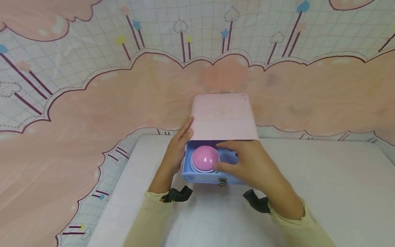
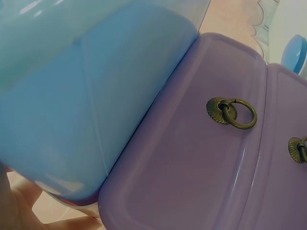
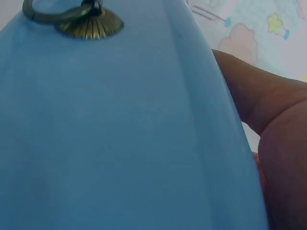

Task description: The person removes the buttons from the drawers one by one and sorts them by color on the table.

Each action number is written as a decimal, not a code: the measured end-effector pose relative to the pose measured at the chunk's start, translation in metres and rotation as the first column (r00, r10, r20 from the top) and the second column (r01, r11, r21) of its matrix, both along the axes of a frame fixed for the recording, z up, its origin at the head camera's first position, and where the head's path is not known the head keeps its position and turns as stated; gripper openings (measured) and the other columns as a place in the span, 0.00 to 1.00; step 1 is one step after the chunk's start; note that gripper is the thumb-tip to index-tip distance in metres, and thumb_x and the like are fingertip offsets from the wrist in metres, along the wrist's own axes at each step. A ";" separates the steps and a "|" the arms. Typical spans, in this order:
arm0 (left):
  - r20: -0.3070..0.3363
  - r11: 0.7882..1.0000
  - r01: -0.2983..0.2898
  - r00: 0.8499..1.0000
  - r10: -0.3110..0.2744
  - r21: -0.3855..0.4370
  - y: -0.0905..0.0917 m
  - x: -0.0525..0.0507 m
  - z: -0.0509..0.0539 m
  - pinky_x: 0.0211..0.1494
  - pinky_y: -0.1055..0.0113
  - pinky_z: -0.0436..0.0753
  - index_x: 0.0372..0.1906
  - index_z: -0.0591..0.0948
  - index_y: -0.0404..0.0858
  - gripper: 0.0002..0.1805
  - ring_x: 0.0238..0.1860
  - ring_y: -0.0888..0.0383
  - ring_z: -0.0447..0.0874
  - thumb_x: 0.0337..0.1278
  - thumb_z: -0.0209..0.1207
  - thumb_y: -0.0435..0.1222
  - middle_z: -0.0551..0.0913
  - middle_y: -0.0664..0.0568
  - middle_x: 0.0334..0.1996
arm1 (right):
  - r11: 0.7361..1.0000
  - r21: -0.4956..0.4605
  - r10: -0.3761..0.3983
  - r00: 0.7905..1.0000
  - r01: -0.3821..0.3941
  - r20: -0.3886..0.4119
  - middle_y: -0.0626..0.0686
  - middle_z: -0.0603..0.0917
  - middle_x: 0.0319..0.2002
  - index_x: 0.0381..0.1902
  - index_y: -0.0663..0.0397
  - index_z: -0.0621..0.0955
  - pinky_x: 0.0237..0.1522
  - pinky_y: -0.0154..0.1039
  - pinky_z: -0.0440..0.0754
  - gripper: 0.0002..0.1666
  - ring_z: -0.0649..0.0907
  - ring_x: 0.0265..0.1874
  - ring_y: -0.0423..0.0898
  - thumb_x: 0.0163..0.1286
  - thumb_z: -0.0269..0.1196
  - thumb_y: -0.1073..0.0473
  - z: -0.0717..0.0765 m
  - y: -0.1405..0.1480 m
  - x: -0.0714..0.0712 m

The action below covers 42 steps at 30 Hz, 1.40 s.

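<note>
A small drawer cabinet with a pink top (image 1: 223, 116) stands on the table, its blue top drawer (image 1: 202, 177) pulled out. Inside the drawer, on the left, sits a round thing with a glossy pink dome (image 1: 205, 157) and a pale rim. My right hand (image 1: 250, 163) reaches over the drawer, thumb at the dome's right edge and a finger stretched out behind, with a gap between them. Along the cabinet's left side rests my left hand (image 1: 177, 149), fingers extended. A brass ring pull (image 3: 91, 21) hangs on the blue drawer front, which hides part of the right hand (image 3: 283, 139).
Below the blue drawer are purple drawer fronts (image 2: 192, 143) with brass ring pulls (image 2: 240, 114). The cabinet stands towards the back of a white table (image 1: 308, 192). Behind it hangs a patterned cloth (image 1: 154, 89). A blue rounded thing (image 2: 294, 53) shows at the left wrist view's right edge.
</note>
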<state>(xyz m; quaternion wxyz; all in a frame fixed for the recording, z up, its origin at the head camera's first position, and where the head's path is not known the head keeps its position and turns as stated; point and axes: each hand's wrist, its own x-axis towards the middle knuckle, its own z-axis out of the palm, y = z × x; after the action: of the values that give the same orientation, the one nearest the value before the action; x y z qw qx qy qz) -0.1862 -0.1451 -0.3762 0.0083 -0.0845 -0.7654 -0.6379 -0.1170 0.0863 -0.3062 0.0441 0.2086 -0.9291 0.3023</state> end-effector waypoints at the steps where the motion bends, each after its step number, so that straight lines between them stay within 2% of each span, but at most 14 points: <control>1: 0.001 1.000 0.003 1.000 -0.003 0.002 -0.001 0.001 0.000 0.83 0.44 0.50 0.78 0.64 0.61 0.28 0.83 0.56 0.48 0.79 0.46 0.51 0.53 0.63 0.82 | 1.000 0.007 0.009 1.000 -0.009 0.002 0.50 0.89 0.53 0.56 0.47 0.87 0.51 0.50 0.86 0.33 0.85 0.45 0.51 0.55 0.78 0.40 0.000 -0.002 0.000; 5: -0.001 1.000 0.005 1.000 -0.005 0.016 -0.002 0.001 0.001 0.83 0.45 0.50 0.78 0.64 0.62 0.27 0.83 0.56 0.48 0.79 0.47 0.52 0.54 0.62 0.82 | 0.998 0.042 0.049 0.999 -0.049 0.007 0.49 0.89 0.54 0.58 0.46 0.86 0.56 0.53 0.84 0.33 0.86 0.51 0.50 0.58 0.77 0.39 0.000 -0.011 -0.002; 7: -0.008 1.000 0.004 1.000 -0.003 0.020 -0.002 0.000 0.001 0.83 0.45 0.49 0.78 0.64 0.62 0.27 0.83 0.57 0.48 0.79 0.47 0.52 0.54 0.63 0.82 | 0.997 0.045 0.069 0.998 -0.068 -0.006 0.48 0.89 0.52 0.58 0.46 0.86 0.56 0.52 0.84 0.33 0.86 0.51 0.49 0.58 0.76 0.39 0.001 -0.016 -0.005; 10: 0.000 1.000 0.009 1.000 -0.009 0.030 -0.002 -0.001 0.001 0.83 0.46 0.49 0.78 0.64 0.63 0.27 0.83 0.57 0.49 0.79 0.47 0.52 0.55 0.66 0.81 | 0.994 0.055 0.098 0.995 -0.098 0.012 0.46 0.90 0.44 0.56 0.46 0.87 0.47 0.45 0.83 0.31 0.85 0.41 0.45 0.59 0.76 0.40 0.002 -0.023 -0.009; 14: 0.008 0.999 0.028 1.000 -0.029 0.045 -0.001 -0.002 0.000 0.84 0.48 0.48 0.78 0.65 0.62 0.27 0.83 0.58 0.48 0.79 0.48 0.51 0.54 0.64 0.82 | 0.990 0.087 0.104 0.988 -0.114 0.114 0.43 0.88 0.38 0.58 0.44 0.85 0.39 0.40 0.79 0.31 0.80 0.34 0.43 0.59 0.76 0.41 0.003 -0.033 -0.015; 16: 0.004 0.998 0.034 0.999 -0.034 0.052 0.000 -0.002 0.000 0.84 0.48 0.48 0.78 0.65 0.61 0.27 0.83 0.58 0.48 0.78 0.48 0.51 0.53 0.62 0.82 | 0.988 0.107 0.098 0.983 -0.116 0.158 0.45 0.89 0.41 0.60 0.44 0.84 0.41 0.40 0.81 0.33 0.82 0.37 0.44 0.58 0.77 0.42 0.003 -0.036 -0.018; 20: 0.003 0.998 0.030 1.000 -0.030 0.063 0.000 -0.004 -0.002 0.84 0.49 0.49 0.78 0.65 0.60 0.28 0.83 0.58 0.49 0.78 0.49 0.51 0.54 0.62 0.82 | 0.984 0.134 0.085 0.975 -0.114 0.206 0.48 0.88 0.53 0.65 0.44 0.82 0.50 0.46 0.84 0.37 0.84 0.46 0.48 0.57 0.79 0.46 0.002 -0.041 -0.023; 23: 0.006 0.998 0.024 1.000 -0.025 0.062 -0.001 -0.004 -0.003 0.84 0.49 0.50 0.78 0.65 0.60 0.28 0.82 0.57 0.49 0.78 0.49 0.50 0.54 0.62 0.82 | 0.984 0.141 0.074 0.972 -0.107 0.225 0.50 0.87 0.56 0.66 0.43 0.81 0.52 0.49 0.84 0.38 0.84 0.49 0.51 0.57 0.79 0.49 0.001 -0.043 -0.025; 31: 0.005 0.996 0.036 0.999 -0.037 0.076 -0.001 -0.004 -0.002 0.83 0.46 0.51 0.78 0.64 0.60 0.28 0.83 0.56 0.49 0.79 0.48 0.50 0.53 0.60 0.83 | 0.989 0.132 0.047 0.987 -0.068 0.155 0.49 0.89 0.53 0.63 0.43 0.84 0.52 0.49 0.85 0.37 0.84 0.48 0.50 0.54 0.80 0.46 0.001 -0.041 -0.022; 36: 0.019 0.997 0.021 1.000 -0.022 0.069 -0.002 -0.002 -0.002 0.83 0.45 0.51 0.78 0.65 0.61 0.27 0.83 0.56 0.50 0.79 0.47 0.50 0.54 0.63 0.82 | 0.995 0.094 -0.003 0.988 -0.011 0.153 0.47 0.89 0.51 0.64 0.38 0.82 0.48 0.45 0.85 0.40 0.83 0.45 0.47 0.53 0.80 0.42 0.008 -0.028 -0.014; 42: 0.031 0.998 0.019 0.999 -0.021 0.052 0.000 -0.002 -0.001 0.76 0.29 0.55 0.78 0.63 0.64 0.27 0.83 0.50 0.49 0.79 0.47 0.52 0.53 0.63 0.82 | 0.999 0.048 -0.029 0.996 0.025 0.089 0.46 0.88 0.48 0.64 0.35 0.83 0.42 0.42 0.85 0.41 0.82 0.42 0.47 0.51 0.80 0.39 0.020 -0.007 -0.003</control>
<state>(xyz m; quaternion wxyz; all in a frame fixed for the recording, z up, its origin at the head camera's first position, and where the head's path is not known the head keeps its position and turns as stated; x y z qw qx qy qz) -0.1881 -0.1454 -0.3772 -0.0081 -0.0817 -0.7479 -0.6587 -0.1199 0.0793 -0.2858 0.0015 0.1832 -0.9397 0.2887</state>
